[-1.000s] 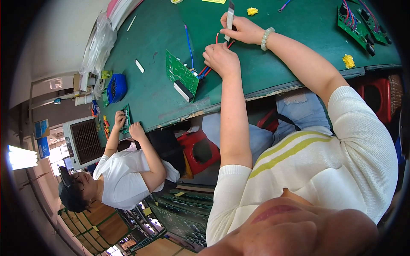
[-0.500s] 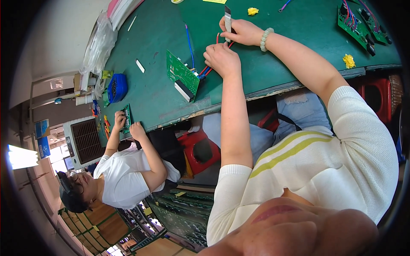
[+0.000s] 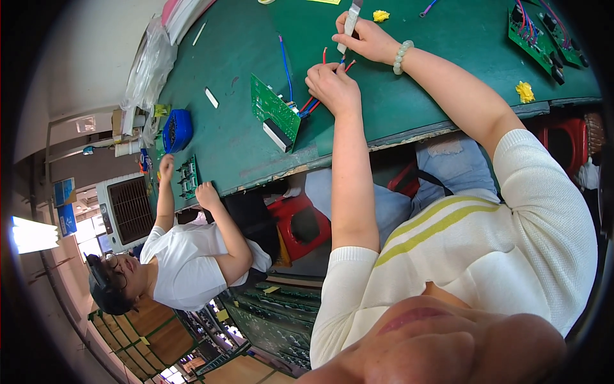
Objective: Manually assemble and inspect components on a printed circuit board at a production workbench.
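At the far side of the green table, my left hand is closed in a pinch around red and blue wires. These run from a green circuit board, which stands tilted on the table to the left. Their ends poke out past my fingers. My right hand is wrapped around a flat, white-handled tool with a grey metal end pointing away from me. The tool's lower end sits just above the wire tips; whether it touches them I cannot tell. Another blue wire from the board sticks up freely.
More wired circuit boards lie at the far right. Crumpled yellow pieces rest on the green table. To the left, a co-worker sits by another board and a blue bin. Red stools stand below.
My right hand and the tool have shifted slightly right and away, uncovering the wire ends. One hand of the co-worker has left their board and reached toward the blue bin.
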`<state>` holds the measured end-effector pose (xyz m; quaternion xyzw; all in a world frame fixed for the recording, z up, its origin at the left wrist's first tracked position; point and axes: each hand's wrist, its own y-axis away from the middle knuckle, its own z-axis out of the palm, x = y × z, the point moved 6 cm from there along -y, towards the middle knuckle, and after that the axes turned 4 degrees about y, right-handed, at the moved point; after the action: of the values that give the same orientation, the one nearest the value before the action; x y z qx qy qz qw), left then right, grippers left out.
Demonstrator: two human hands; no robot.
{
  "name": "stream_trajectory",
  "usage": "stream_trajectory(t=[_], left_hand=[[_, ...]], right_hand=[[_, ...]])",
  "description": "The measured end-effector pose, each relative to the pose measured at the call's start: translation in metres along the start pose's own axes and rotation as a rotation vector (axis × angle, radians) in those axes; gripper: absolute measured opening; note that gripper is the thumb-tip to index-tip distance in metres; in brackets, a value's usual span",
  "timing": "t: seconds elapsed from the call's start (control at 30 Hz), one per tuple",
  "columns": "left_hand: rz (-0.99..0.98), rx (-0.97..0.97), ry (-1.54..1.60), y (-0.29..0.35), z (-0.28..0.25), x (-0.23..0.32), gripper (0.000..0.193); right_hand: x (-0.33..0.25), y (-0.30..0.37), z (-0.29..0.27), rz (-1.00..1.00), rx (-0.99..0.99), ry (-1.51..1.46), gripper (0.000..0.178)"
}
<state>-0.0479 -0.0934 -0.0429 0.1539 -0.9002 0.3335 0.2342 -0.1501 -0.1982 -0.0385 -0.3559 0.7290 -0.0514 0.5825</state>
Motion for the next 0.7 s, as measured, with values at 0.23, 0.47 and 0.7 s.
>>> stream_trajectory(t=[0.23,0.47,0.7], left_hand=[[0.001,-0.004,0.047,-0.002,0.0,-0.001,0.011],[-0.035,-0.007,0.096,-0.002,0.003,-0.006,0.012],[0.065,0.087,-0.037,-0.002,-0.002,0.006,0.009]], right_hand=[[0.001,-0.003,0.011,0.085,-0.148,0.052,0.02],[0.006,-0.009,0.009,0.104,-0.094,0.311,0.018],[0.022,-0.01,0.002,0.166,0.025,-0.239,0.021]])
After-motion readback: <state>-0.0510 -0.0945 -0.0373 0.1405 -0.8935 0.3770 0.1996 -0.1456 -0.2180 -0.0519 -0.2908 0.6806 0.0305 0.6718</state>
